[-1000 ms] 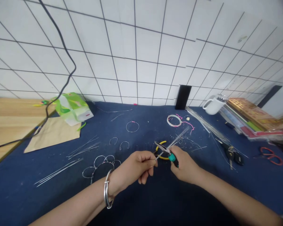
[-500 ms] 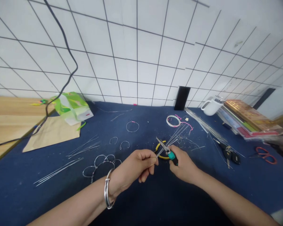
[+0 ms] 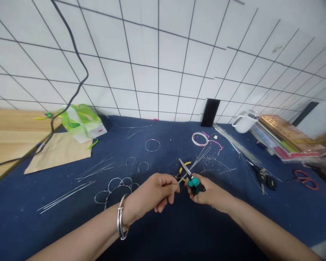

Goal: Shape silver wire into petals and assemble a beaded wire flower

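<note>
My left hand (image 3: 159,192) pinches the near ends of a few thin metal wires (image 3: 198,158) that slant away to the upper right. In my right hand (image 3: 212,194) is a pair of pliers (image 3: 194,182) with teal and black handles. Its slim jaws point up and to the left, crossing in front of the wires; I cannot tell whether they touch. Just behind lies a yellow-handled tool (image 3: 189,163), partly hidden by my hands. Left of my left hand rests a looped, petal-like wire piece (image 3: 109,190), partly covered by my wrist.
Straight wires (image 3: 66,195) lie at the left, near small bent wire pieces (image 3: 143,162) and a wire ring (image 3: 152,150). Toward the right are a white coil (image 3: 193,139), wire scraps, a long wire bundle (image 3: 228,139), keys (image 3: 271,182), red-handled scissors (image 3: 306,181), a white mug (image 3: 243,124) and books.
The pliers have rolled in my right hand, so their teal handle shows more and the jaws stand steeper. My left hand has shifted slightly left. The fan of wires looks narrower.
</note>
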The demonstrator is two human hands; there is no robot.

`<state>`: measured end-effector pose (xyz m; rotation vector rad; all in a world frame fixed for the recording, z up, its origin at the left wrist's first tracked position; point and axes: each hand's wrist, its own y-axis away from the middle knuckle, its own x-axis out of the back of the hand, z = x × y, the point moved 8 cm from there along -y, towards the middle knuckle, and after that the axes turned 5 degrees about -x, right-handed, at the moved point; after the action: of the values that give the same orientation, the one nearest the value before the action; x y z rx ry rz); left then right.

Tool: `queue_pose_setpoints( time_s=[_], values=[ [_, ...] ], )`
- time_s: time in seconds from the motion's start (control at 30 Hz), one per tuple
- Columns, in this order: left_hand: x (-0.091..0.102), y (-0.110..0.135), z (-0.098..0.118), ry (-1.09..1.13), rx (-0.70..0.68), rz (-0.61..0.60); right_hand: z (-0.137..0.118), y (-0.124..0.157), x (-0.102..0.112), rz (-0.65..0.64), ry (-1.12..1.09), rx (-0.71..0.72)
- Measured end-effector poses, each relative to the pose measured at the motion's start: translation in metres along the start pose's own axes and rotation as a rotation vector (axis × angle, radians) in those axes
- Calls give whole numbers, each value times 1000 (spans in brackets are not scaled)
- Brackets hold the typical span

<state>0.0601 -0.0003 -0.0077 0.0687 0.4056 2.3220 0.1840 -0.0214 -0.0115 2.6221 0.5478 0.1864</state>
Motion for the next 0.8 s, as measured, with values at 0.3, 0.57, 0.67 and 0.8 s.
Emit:
queue_pose_setpoints(
  time_s=[0.3, 0.57, 0.67, 0.8],
  values=[
    [3, 4, -1, -86, 40, -68, -9, 7, -3, -26, 180, -22],
    [5, 8, 0, -162, 58, -93, -15, 8, -3, 9, 415, 35],
    [7, 8, -2, -161, 57, -105, -14, 6, -3, 41, 448, 2],
    [9, 6, -3, -147, 44, -118, -12, 5, -4, 90, 490, 2]
  ],
)
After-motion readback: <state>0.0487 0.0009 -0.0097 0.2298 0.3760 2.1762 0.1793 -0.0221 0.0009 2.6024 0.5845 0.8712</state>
